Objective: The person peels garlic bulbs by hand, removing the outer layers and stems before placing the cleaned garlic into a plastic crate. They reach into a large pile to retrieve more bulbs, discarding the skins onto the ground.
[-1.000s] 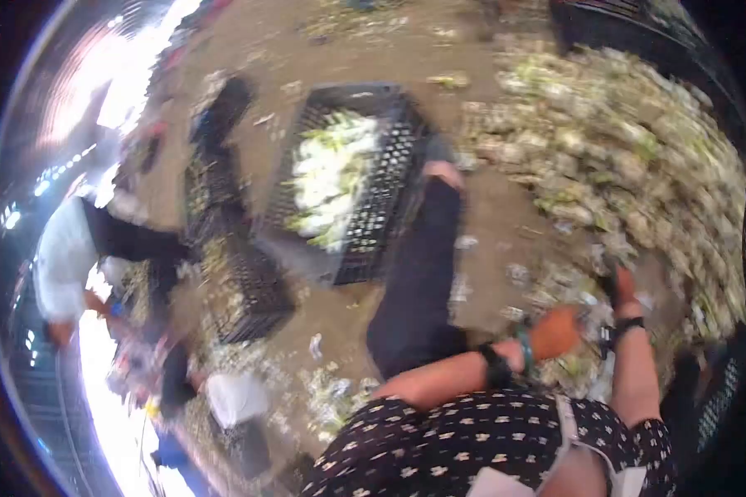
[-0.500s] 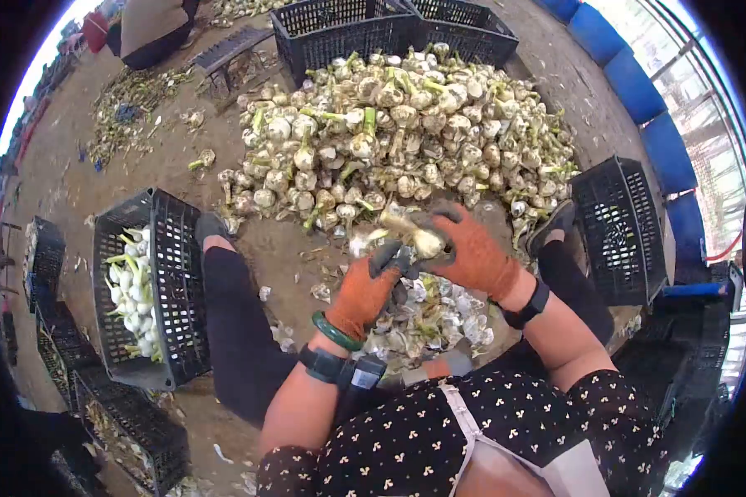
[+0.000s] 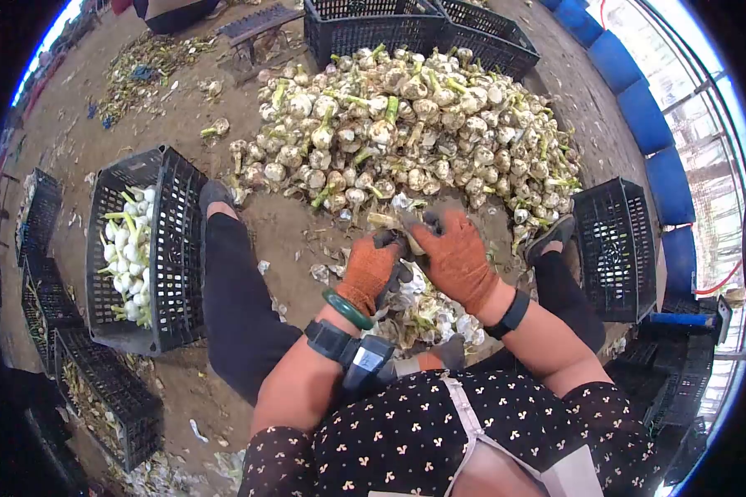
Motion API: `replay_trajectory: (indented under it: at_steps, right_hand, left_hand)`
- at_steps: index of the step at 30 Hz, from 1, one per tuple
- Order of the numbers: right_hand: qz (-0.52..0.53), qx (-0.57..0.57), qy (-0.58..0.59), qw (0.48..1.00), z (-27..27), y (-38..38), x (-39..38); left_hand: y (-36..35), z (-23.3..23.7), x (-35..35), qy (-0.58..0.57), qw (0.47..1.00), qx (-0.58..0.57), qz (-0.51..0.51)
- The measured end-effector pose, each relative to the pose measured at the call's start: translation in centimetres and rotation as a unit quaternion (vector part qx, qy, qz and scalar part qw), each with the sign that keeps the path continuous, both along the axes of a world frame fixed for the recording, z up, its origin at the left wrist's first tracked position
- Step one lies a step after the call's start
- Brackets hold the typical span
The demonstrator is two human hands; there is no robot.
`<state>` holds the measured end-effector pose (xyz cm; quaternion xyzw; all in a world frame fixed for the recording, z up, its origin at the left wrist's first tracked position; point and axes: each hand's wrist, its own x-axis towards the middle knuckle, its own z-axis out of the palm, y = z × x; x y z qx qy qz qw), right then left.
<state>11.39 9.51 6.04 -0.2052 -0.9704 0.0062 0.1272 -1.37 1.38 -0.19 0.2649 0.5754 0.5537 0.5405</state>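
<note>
My left hand (image 3: pixel 373 269) and my right hand (image 3: pixel 454 258), both in orange gloves with dark grey fingers, are closed together around one garlic bulb (image 3: pixel 384 220). Its pale stem sticks out toward the upper left, while most of the bulb is hidden behind the fingers. Just beyond my hands lies a large heap of unpeeled garlic (image 3: pixel 406 124), dirty and with green-yellow stems. Below them, between my legs, a pile of loose garlic skins (image 3: pixel 431 311) covers the ground.
Left of my leg stands a black crate (image 3: pixel 178 257) holding clean white garlic (image 3: pixel 128 257). Another black crate (image 3: pixel 613 248) is by my right foot, and two more (image 3: pixel 373 33) stand behind the heap. A low bench (image 3: pixel 259 25) sits at the back left.
The view has shifted slightly. My right hand has turned over the garlic bulb, covering more of it, and both hands remain close together on it.
</note>
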Motion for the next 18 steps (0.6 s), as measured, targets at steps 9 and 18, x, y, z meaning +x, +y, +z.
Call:
replay_trajectory:
  at_steps: [9, 18]
  right_hand:
    - [-0.025, -0.258, 0.089, 0.962, 1.6, 0.3, 0.2]
    - [-0.063, -0.435, 0.092, 0.893, 1.9, 0.0, 2.2]
  left_hand:
    - [-0.6, 1.9, -0.5, 0.022, 0.999, -0.012, -0.042]
    - [-0.5, -0.2, 0.0, 0.012, 1.0, 0.015, 0.016]
